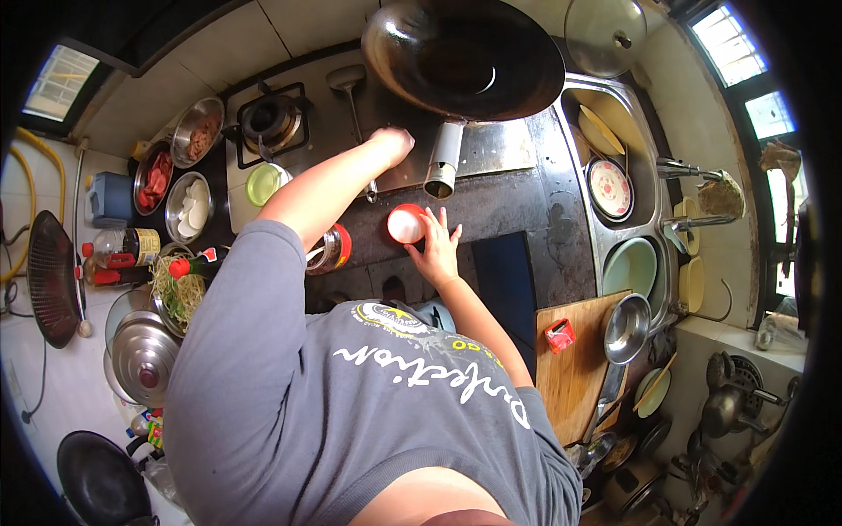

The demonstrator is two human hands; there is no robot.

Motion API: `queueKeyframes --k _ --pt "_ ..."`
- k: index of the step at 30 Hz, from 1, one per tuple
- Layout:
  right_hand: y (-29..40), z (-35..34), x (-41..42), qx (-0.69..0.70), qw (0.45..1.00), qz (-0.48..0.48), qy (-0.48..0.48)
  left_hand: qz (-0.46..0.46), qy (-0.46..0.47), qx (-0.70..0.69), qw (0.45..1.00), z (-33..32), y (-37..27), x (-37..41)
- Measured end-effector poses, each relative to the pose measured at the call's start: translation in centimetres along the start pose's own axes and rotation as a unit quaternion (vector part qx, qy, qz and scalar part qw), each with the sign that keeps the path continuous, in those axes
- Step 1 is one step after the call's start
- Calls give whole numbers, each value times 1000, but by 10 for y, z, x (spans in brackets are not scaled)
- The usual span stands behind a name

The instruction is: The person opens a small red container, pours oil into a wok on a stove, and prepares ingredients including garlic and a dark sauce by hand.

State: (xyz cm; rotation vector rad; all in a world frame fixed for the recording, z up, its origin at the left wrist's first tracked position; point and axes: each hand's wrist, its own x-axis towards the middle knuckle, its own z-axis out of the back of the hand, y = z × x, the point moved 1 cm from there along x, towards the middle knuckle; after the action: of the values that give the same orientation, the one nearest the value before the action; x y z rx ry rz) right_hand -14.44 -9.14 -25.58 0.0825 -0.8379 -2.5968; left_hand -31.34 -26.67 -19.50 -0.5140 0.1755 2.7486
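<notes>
My left hand point(393, 146) is curled closed above the steel stove top, left of the wok handle point(443, 161). Whether anything small is inside its fingers cannot be seen. The fingers and thumb of my right hand point(439, 250) rest around the right rim of a small red round container or lid point(406, 224), white inside, at the counter's front edge. A large dark wok point(454, 59) sits beyond both hands, its handle towards me. Beneath my left forearm lies a long-handled wok spatula point(348, 82). A jar with a red rim point(332, 248) stands left of the red container, partly behind my sleeve.
A gas burner point(270, 125) and a green-lidded jar point(264, 185) are to the left. Steel bowls hold white slices point(193, 209), red pieces point(153, 185) and meat point(202, 139). A double sink point(641, 131) and a wooden cutting board point(572, 381) are on the right.
</notes>
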Motion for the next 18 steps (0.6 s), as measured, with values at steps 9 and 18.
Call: queueKeyframes --k 9,18 --pt "1 23 -46 85 992 71 -61 76 -12 -100 992 87 26 -119" --pt "28 69 -46 284 941 -123 134 289 -523 -617 512 -24 -1 -327"
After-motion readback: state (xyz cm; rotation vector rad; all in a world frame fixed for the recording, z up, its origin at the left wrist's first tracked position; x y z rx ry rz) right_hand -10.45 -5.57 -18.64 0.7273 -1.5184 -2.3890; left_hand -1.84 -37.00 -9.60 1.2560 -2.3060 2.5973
